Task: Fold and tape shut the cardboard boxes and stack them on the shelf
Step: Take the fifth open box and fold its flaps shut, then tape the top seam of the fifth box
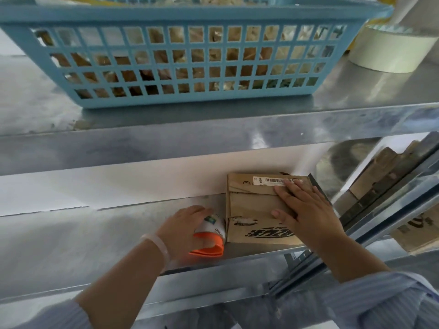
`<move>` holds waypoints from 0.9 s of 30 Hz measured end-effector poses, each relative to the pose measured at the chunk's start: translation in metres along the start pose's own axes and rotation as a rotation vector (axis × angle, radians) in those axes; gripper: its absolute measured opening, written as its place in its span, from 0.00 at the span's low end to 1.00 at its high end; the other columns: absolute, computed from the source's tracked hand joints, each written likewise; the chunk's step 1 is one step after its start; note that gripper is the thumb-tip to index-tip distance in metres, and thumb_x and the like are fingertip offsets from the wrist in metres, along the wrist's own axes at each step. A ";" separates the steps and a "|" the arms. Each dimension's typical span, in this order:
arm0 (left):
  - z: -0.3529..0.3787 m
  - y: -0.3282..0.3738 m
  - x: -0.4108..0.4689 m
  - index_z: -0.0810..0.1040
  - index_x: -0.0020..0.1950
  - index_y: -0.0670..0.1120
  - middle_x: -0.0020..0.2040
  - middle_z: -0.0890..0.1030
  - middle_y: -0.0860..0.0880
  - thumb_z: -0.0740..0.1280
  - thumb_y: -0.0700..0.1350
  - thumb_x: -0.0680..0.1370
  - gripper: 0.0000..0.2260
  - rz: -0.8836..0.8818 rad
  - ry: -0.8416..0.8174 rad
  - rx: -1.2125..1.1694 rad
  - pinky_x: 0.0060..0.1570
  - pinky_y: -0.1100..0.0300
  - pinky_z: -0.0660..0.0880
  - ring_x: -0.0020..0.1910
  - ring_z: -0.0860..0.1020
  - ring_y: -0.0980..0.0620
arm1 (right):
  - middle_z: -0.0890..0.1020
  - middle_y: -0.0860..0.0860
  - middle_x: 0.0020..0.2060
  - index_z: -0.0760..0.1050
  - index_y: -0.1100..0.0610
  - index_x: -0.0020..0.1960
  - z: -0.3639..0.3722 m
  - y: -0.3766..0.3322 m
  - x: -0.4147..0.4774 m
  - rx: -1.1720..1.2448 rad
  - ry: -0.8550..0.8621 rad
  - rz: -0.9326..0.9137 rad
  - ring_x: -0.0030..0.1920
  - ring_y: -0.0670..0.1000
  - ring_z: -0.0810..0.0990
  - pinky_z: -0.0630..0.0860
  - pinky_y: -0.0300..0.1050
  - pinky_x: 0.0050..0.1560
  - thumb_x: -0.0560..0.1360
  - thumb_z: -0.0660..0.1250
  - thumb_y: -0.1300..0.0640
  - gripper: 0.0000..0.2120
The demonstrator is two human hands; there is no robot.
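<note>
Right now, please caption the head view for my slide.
Right hand rests on a cardboard box on the shelf; left hand grips a tape dispenser beside it.

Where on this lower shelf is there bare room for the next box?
Left of the left hand gripping the orange-and-white tape dispenser, the lower metal shelf lies bare to the frame edge. Crowded right: the brown cardboard box under the right hand takes that end.

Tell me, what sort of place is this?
Likely a packing or stock room: metal shelving, a blue plastic basket, a tape roll, and a barcoded cardboard box under the right hand, tape dispenser in the left hand.
</note>
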State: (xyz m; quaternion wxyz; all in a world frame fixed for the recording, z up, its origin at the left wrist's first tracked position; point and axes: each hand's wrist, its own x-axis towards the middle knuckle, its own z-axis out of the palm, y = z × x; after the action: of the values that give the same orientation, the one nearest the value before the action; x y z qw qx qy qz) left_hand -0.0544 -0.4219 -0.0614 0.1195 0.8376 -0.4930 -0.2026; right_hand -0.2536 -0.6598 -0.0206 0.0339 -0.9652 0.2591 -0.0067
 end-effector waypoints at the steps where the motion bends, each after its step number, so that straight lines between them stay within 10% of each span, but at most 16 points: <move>1: -0.002 0.003 0.002 0.61 0.77 0.55 0.71 0.68 0.52 0.70 0.60 0.74 0.35 0.018 0.002 0.035 0.69 0.52 0.66 0.69 0.68 0.49 | 0.51 0.43 0.79 0.50 0.40 0.77 0.000 0.000 0.000 -0.003 0.002 0.000 0.79 0.46 0.46 0.34 0.43 0.74 0.61 0.22 0.21 0.51; 17: -0.007 0.012 -0.010 0.65 0.74 0.54 0.66 0.73 0.55 0.71 0.59 0.73 0.32 0.073 -0.011 0.164 0.63 0.57 0.73 0.62 0.74 0.53 | 0.51 0.44 0.79 0.50 0.39 0.78 -0.001 0.001 0.001 -0.026 -0.041 -0.003 0.79 0.47 0.45 0.40 0.48 0.77 0.61 0.22 0.22 0.51; 27: -0.048 0.000 -0.069 0.73 0.64 0.54 0.55 0.72 0.63 0.78 0.52 0.69 0.26 0.136 0.372 -0.014 0.50 0.76 0.66 0.53 0.72 0.63 | 0.45 0.45 0.79 0.41 0.42 0.78 -0.005 -0.019 -0.002 -0.099 -0.100 -0.114 0.79 0.48 0.42 0.35 0.48 0.76 0.59 0.22 0.20 0.52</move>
State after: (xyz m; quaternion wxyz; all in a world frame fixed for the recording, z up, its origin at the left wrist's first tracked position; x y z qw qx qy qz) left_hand -0.0619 -0.3615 -0.0037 0.2278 0.8245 -0.5166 -0.0389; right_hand -0.2464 -0.6428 -0.0142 -0.0013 -0.9781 0.2016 0.0521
